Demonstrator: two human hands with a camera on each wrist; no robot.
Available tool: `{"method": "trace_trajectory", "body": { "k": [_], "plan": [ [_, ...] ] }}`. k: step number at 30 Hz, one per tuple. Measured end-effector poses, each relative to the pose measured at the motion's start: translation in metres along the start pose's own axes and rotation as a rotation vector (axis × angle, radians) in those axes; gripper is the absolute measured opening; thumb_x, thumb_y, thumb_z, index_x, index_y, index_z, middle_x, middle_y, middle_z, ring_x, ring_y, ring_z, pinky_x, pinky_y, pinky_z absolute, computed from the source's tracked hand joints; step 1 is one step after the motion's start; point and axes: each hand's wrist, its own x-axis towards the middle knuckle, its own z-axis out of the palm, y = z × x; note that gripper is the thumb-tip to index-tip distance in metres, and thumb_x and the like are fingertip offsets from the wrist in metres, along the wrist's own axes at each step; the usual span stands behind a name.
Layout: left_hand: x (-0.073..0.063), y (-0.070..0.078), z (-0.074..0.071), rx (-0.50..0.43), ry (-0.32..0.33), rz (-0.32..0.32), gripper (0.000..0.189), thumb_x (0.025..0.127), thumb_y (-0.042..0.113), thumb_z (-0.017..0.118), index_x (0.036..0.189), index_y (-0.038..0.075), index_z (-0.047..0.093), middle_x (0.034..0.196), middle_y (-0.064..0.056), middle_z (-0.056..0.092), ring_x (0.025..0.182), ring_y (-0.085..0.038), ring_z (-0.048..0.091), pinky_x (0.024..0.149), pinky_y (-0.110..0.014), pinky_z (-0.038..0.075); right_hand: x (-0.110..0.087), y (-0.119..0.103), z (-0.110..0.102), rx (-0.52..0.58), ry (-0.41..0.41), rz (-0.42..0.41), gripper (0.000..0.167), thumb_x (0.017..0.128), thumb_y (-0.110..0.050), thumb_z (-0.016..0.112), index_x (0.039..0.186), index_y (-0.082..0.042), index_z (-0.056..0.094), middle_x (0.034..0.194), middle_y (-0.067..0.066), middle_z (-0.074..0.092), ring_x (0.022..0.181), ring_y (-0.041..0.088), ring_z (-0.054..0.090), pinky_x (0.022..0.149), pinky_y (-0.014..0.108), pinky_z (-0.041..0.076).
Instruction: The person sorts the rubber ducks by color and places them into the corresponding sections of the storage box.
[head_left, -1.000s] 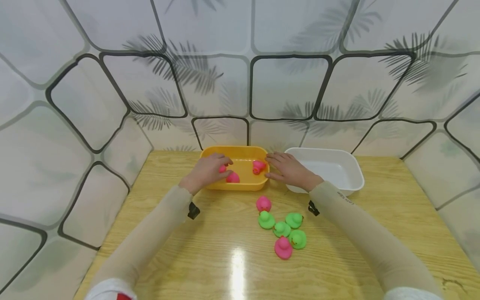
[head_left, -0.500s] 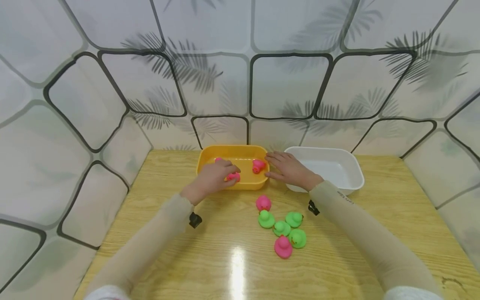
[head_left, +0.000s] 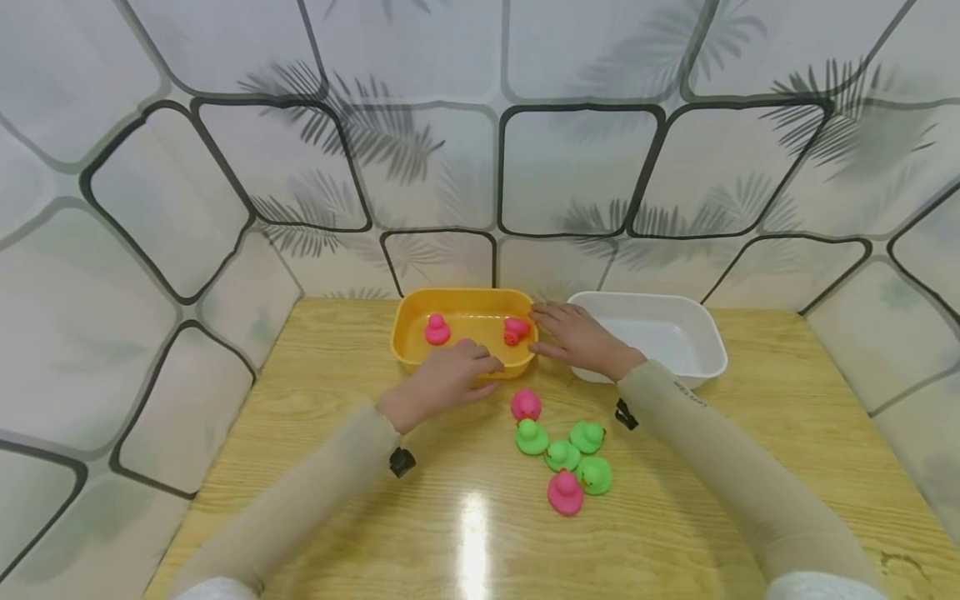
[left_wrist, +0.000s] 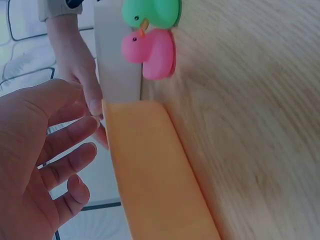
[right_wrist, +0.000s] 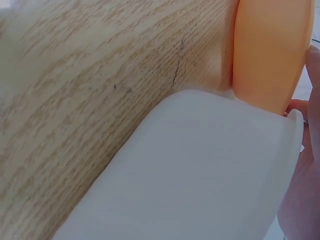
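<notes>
My left hand (head_left: 446, 379), fingers loosely bent and holding nothing, hovers over the near rim of the yellow tub (head_left: 400, 333); the left wrist view shows the hand (left_wrist: 55, 150) beside the tub's outer wall (left_wrist: 150, 170). Inside the tub, one pink rubber duck (head_left: 437, 329) sits upright at the left. Another pink duck (head_left: 516, 331) lies tipped at the right, and a third is mostly hidden behind my left hand. The fingertips of my right hand (head_left: 581, 337) touch the tub's right rim, while its palm is above the corner of a white tub (head_left: 697, 333).
On the table (head_left: 360, 517) in front of the tubs lies a cluster of green ducks (head_left: 562, 456) with a pink duck (head_left: 527, 406) at the far end and a pink duck (head_left: 566, 493) at the near end. A patterned curtain (head_left: 577, 183) stands behind.
My left hand has moved right and toward the near rim, uncovering the pink duck at the tub's left. The right hand stays at the right rim. The ducks outside have not moved.
</notes>
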Motion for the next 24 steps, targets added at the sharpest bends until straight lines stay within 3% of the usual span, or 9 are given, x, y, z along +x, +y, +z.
{"method": "trace_trajectory", "body": {
  "k": [9,15,24],
  "plan": [
    [0.004,0.015,0.015,-0.011,-0.076,0.014,0.029,0.097,0.027,0.077,0.12,0.01,0.075,0.106,-0.004,0.072,0.093,-0.021,0.067,0.077,-0.034,0.059,0.0,0.001,0.003,-0.006,0.022,-0.01,0.063,0.103,-0.038,0.065,0.148,0.003,0.053,0.153,0.022,0.051,0.143,0.042,0.044,0.117,0.063,0.032],
    [0.005,0.02,0.027,-0.023,-0.075,0.057,0.028,0.099,0.032,0.074,0.121,0.014,0.075,0.11,-0.001,0.071,0.096,-0.017,0.067,0.08,-0.03,0.058,-0.002,-0.001,0.001,-0.015,0.019,-0.009,0.063,0.103,-0.038,0.064,0.149,0.003,0.052,0.154,0.022,0.05,0.143,0.043,0.043,0.118,0.064,0.031],
    [0.008,0.028,0.036,-0.058,-0.091,0.031,0.025,0.1,0.029,0.073,0.122,0.018,0.074,0.109,0.002,0.067,0.093,-0.014,0.062,0.081,-0.028,0.055,-0.002,-0.003,-0.001,-0.032,0.042,-0.015,0.064,0.102,-0.04,0.065,0.148,0.003,0.053,0.152,0.024,0.052,0.142,0.047,0.044,0.117,0.064,0.032]
  ]
}}
